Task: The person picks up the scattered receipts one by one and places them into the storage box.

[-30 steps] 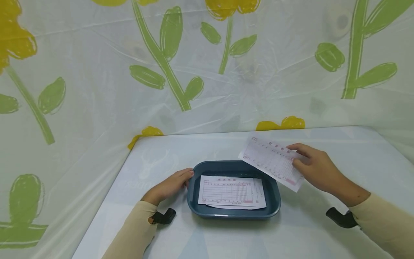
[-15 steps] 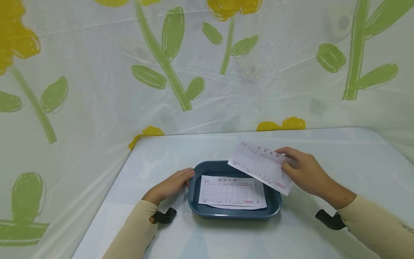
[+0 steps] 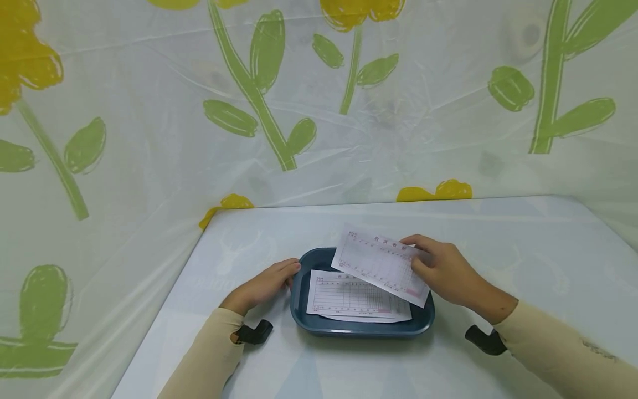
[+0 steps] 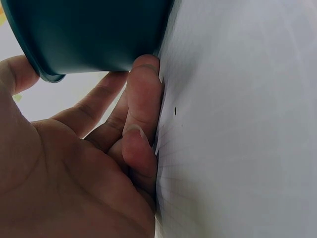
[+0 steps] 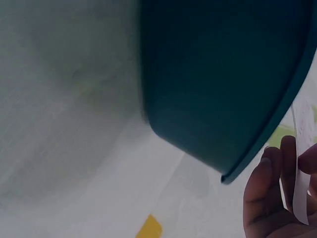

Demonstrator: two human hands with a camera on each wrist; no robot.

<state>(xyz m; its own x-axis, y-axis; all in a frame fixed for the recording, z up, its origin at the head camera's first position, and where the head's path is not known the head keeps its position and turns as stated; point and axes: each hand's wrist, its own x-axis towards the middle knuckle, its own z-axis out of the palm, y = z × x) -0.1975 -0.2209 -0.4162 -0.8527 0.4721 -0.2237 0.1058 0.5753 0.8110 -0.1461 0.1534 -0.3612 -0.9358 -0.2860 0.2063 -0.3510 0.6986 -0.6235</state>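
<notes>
Two hands work at a dark teal tray (image 3: 423, 318) on a pale blue-white table (image 3: 523, 260). Right hand (image 3: 446, 271) pinches a printed slip (image 3: 379, 263) by its right end, held just above the tray's far right part. More slips (image 3: 356, 296) lie flat inside the tray. Left hand (image 3: 261, 287) rests against the tray's left wall, fingers relaxed, gripping nothing. Behind the tray hangs translucent plastic sheeting (image 3: 149, 138) printed with yellow flowers and green stems.

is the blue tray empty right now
No, the blue tray already holds printed paper forms lying flat on its bottom, while the right hand holds another form above it.
</notes>
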